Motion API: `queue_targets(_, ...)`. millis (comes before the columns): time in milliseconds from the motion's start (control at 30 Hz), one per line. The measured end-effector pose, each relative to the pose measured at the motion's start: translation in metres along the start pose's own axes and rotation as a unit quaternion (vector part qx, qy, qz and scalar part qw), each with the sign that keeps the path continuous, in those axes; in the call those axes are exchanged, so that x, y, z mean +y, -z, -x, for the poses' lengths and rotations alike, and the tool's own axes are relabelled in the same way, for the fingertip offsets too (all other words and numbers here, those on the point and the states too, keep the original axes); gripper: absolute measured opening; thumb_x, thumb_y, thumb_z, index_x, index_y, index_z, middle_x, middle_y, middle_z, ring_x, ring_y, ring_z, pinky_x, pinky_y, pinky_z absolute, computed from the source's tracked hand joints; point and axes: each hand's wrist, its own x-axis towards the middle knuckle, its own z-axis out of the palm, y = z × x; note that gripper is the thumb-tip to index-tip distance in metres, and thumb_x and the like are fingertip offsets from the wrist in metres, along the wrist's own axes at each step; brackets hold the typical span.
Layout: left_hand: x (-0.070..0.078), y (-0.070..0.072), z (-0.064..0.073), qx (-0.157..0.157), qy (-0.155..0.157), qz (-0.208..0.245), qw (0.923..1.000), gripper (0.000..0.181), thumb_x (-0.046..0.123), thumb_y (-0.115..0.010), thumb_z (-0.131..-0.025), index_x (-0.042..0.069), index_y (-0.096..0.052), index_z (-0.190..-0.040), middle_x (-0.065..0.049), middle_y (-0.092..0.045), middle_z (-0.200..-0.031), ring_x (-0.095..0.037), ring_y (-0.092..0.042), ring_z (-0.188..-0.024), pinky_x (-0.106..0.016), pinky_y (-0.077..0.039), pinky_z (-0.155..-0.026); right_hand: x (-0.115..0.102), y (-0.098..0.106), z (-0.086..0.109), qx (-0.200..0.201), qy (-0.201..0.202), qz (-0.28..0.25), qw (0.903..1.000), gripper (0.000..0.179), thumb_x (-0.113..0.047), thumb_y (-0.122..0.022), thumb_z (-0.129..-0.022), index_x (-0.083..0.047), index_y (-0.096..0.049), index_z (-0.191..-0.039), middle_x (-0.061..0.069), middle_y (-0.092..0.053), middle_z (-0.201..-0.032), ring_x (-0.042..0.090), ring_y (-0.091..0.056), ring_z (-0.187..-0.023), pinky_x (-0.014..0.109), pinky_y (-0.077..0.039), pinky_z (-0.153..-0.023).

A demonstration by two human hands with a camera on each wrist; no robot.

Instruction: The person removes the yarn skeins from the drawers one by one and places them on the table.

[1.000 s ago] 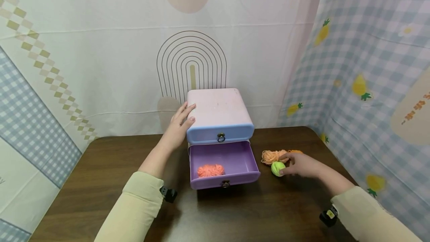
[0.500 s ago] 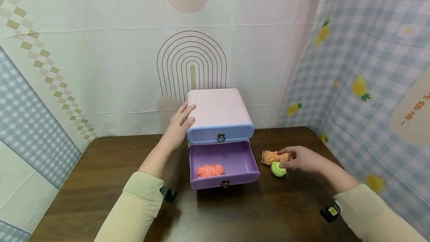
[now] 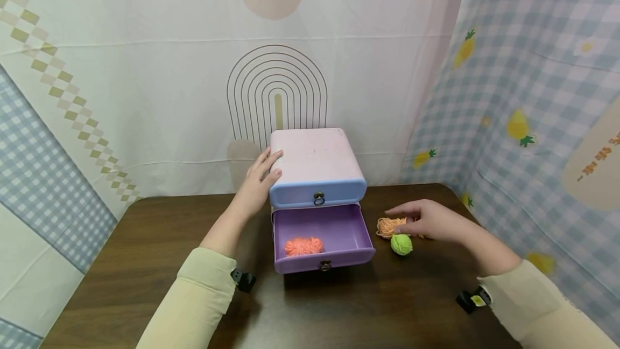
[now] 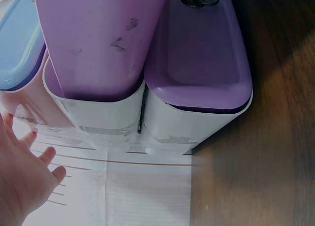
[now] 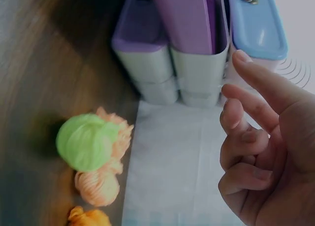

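Note:
My left hand (image 3: 254, 190) rests on the upper left edge of a small drawer cabinet (image 3: 315, 155), fingers spread over its pink top. Below the blue top drawer (image 3: 293, 195), a purple drawer (image 3: 339, 222) stands pulled out with a coral ball of yarn (image 3: 303, 246) inside. My right hand (image 3: 436, 222) hovers over the yarn at the cabinet's right, holding nothing, its fingers loosely bent in the right wrist view. Near it lie a lime green ball of yarn (image 3: 401, 244), peach yarn (image 3: 389, 227) and orange yarn (image 5: 88, 217); the hand hides part of these in the head view.
A lower purple drawer (image 4: 202, 53) is closed beneath the pulled-out one. The dark wooden table (image 3: 339, 316) ends at a patterned cloth backdrop (image 3: 169, 96), with checked cloth (image 3: 508, 69) along the right side.
My right hand has come away from the green ball, rising and shifting left over the peach yarn. The green ball stays on the table. The left hand has not moved.

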Motion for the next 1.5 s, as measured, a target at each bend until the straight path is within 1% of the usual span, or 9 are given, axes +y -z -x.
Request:
queue_targets(200, 0.0, -0.001, 0.0, 0.001, -0.003, 0.003, 1.0, 0.051, 0.042, -0.045, -0.103, 0.027, -0.042, -0.152, -0.004, -0.016, -0.165, -0.038, -0.01, -0.149, -0.067, -0.013, -0.112, -0.013, -0.002, -0.004, -0.026, 0.014, -0.027, 0.9992, 0.045, -0.034, -0.073, -0.09, -0.019, -0.066, -0.131, -0.001, -0.055, -0.064, 0.009, -0.044, -0.05, 0.029, -0.042, -0.045)
queue_targets(333, -0.001, -0.001, 0.0, 0.001, -0.002, 0.003, 1.0, 0.051, 0.043, -0.044, -0.103, 0.028, -0.042, -0.152, -0.004, -0.016, -0.165, -0.038, -0.01, -0.149, -0.067, -0.012, -0.112, -0.021, -0.006, -0.01, -0.038, 0.028, -0.035, 0.9983, 0.043, -0.034, -0.073, -0.09, -0.021, -0.067, -0.13, 0.0, -0.057, -0.066, 0.008, -0.043, -0.05, 0.028, -0.041, -0.044)
queue_targets(533, -0.001, -0.001, 0.0, 0.0, 0.001, 0.0, 1.0, 0.052, 0.044, -0.044, -0.103, 0.028, -0.041, -0.152, -0.003, -0.015, -0.165, -0.038, -0.01, -0.149, -0.068, -0.012, -0.112, -0.04, -0.013, -0.021, -0.062, 0.044, -0.053, 0.9957, 0.046, -0.032, -0.074, -0.09, -0.015, -0.066, -0.132, 0.001, -0.062, -0.07, 0.01, -0.047, -0.056, 0.027, -0.042, -0.05)
queue_targets(600, 0.0, -0.001, 0.0, 0.0, 0.0, 0.0, 1.0, 0.052, 0.043, -0.044, -0.103, 0.028, -0.041, -0.152, -0.003, -0.015, -0.165, -0.038, -0.01, -0.149, -0.068, -0.012, -0.112, -0.046, -0.015, -0.026, -0.067, 0.055, -0.045, 0.9953, 0.047, -0.033, -0.074, -0.09, -0.014, -0.066, -0.132, 0.001, -0.059, -0.068, 0.011, -0.047, -0.054, 0.027, -0.042, -0.049)
queue_targets(700, 0.0, -0.001, -0.001, 0.0, 0.001, 0.0, 1.0, 0.052, 0.043, -0.044, -0.103, 0.028, -0.041, -0.152, -0.002, -0.015, -0.165, -0.038, -0.01, -0.149, -0.068, -0.012, -0.112, -0.055, -0.02, -0.034, -0.071, 0.071, -0.024, 0.9946, 0.046, -0.037, -0.074, -0.089, -0.017, -0.068, -0.13, 0.001, -0.055, -0.068, 0.011, -0.046, -0.051, 0.028, -0.043, -0.049)
queue_targets(867, -0.001, -0.001, -0.001, 0.0, 0.0, 0.001, 1.0, 0.051, 0.044, -0.044, -0.103, 0.029, -0.041, -0.152, 0.0, -0.016, -0.165, -0.038, -0.01, -0.149, -0.068, -0.013, -0.111, -0.07, -0.028, -0.048, -0.083, 0.097, 0.002, 0.9918, 0.044, -0.037, -0.075, -0.088, -0.02, -0.069, -0.129, -0.002, -0.054, -0.067, 0.009, -0.042, -0.048, 0.028, -0.043, -0.048)
queue_targets(1067, -0.002, -0.001, 0.0, 0.003, -0.003, 0.0, 1.0, 0.051, 0.043, -0.044, -0.103, 0.028, -0.042, -0.152, -0.001, -0.016, -0.165, -0.038, -0.01, -0.149, -0.067, -0.012, -0.112, -0.09, -0.043, -0.063, -0.099, 0.129, 0.011, 0.9867, 0.041, -0.034, -0.076, -0.087, -0.019, -0.071, -0.126, -0.004, -0.053, -0.067, 0.009, -0.046, -0.058, 0.025, -0.041, -0.054)
queue_targets(1267, -0.003, -0.001, 0.0, 0.004, -0.003, -0.002, 1.0, 0.051, 0.043, -0.044, -0.103, 0.028, -0.042, -0.152, 0.0, -0.017, -0.165, -0.038, -0.011, -0.149, -0.068, -0.012, -0.112, -0.107, -0.056, -0.075, -0.113, 0.144, 0.027, 0.9827, 0.043, -0.034, -0.077, -0.086, -0.018, -0.071, -0.125, -0.006, -0.052, -0.066, 0.008, -0.047, -0.061, 0.026, -0.041, -0.057)
queue_targets(1500, -0.003, -0.001, -0.001, 0.004, -0.002, -0.002, 1.0, 0.051, 0.043, -0.044, -0.103, 0.028, -0.042, -0.152, 0.0, -0.017, -0.165, -0.038, -0.012, -0.148, -0.067, -0.013, -0.112, -0.116, -0.061, -0.08, -0.127, 0.149, 0.044, 0.9795, 0.042, -0.032, -0.076, -0.088, -0.016, -0.07, -0.127, -0.006, -0.053, -0.068, 0.008, -0.048, -0.062, 0.026, -0.042, -0.058)
